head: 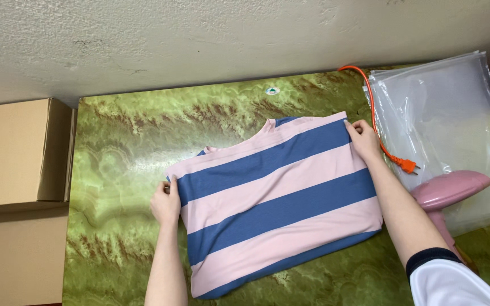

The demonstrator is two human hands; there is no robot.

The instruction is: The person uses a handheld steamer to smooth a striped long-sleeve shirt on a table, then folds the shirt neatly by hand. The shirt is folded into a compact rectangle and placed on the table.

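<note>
While the green marbled table fills most of the view, a folded shirt with wide pink and blue stripes lies flat in the middle of it. Cardboard boxes stand to the left. Clear plastic bags lie at the right, with a pink steamer and an orange cord near them.

The shirt could slide on the smooth table and the fold could go crooked if one hand pulls harder than the other. The cord plug lies close to the right arm and could get bumped.

Both arms reach forward. The left hand pinches the shirt's left edge. The right hand pinches its far right corner.
</note>
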